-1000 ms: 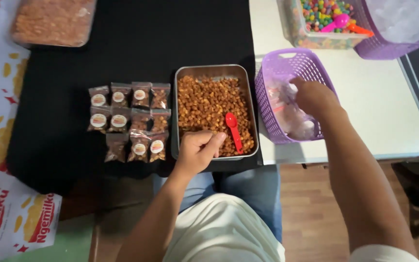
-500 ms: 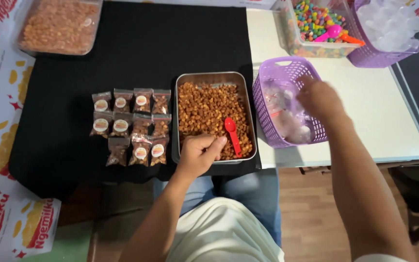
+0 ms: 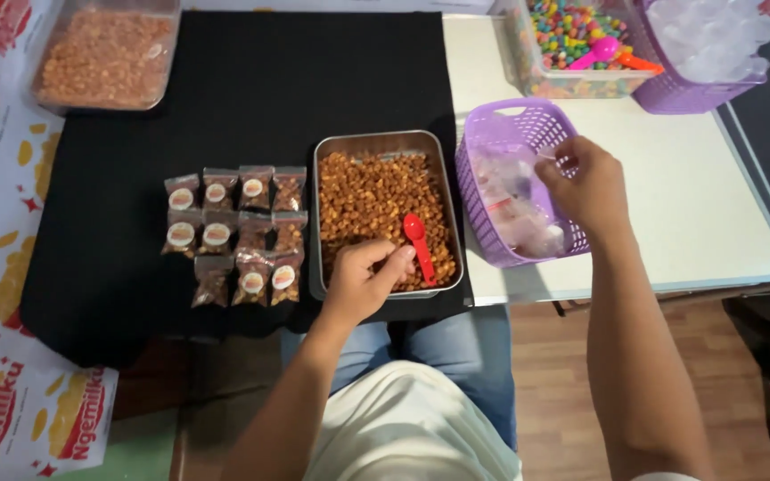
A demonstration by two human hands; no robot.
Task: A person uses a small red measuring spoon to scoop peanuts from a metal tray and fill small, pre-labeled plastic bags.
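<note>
Black tablecloth (image 3: 251,98) bore a metal tray (image 3: 387,142) of brown snack, red spoon (image 3: 418,242) within, left hand (image 3: 363,283) curled loosely at its near edge beside the spoon handle, right hand (image 3: 585,185) pinching clear bags inside a purple basket (image 3: 510,125) just right, small filled packets (image 3: 238,232) left.

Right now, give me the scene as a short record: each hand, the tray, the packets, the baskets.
left hand: at the near edge of the metal tray, fingers on the red spoon's handle
right hand: over the near purple basket, pinching a clear bag
tray contents: brown coated snack pieces, spoon lying on them
filled packets: three rows on the black cloth, left of the tray
far right: tub of coloured candy, second purple basket
far left: clear tub of brown snack
</note>
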